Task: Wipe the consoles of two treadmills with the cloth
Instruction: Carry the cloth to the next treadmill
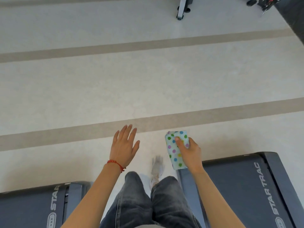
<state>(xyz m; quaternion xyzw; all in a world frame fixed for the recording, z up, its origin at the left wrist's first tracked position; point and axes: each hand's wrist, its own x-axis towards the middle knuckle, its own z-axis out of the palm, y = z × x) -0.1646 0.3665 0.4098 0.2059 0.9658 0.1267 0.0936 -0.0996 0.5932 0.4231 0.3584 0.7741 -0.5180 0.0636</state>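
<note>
Legs: the person's 2 legs (pixel 148 203) in dark grey jeans fill the bottom centre, below and between the 2 hands, standing on the floor in the gap between 2 treadmill decks.
Shoe: 1 pale shoe (pixel 157 168), blurred, shows just beyond the knees, between the hands and lower than both.
Left treadmill: a dark deck end (pixel 32 208) lies below and to the left of the left hand, with white letters "STAR" along its side rail.
Right treadmill: a dark deck end (pixel 238 186) lies directly under and to the right of the right hand, lettered "STAR TRAC". No console of either machine is in view.
Left hand: the left hand (pixel 124 145) is held out palm down over the floor, fingers straight and spread, holding nothing; a red cord bracelet (pixel 116 163) circles the wrist.
Right hand: the right hand (pixel 189 152) grips the cloth, thumb pressed across its top face and fingers curled underneath.
Cloth: the cloth (pixel 175 150), folded into a thick pad, white with green, blue, pink and yellow dots, sits in the right hand, to the right of the left hand and apart from it, above the near corner of the right treadmill.
Floor: pale floor (pixel 148 89) with 3 darker beige stripes runs beyond both hands.
Far equipment: well beyond the hands, at the top edge, stand a grey machine foot (pixel 181 9) and dark gear (pixel 263 3) too small to tell.
</note>
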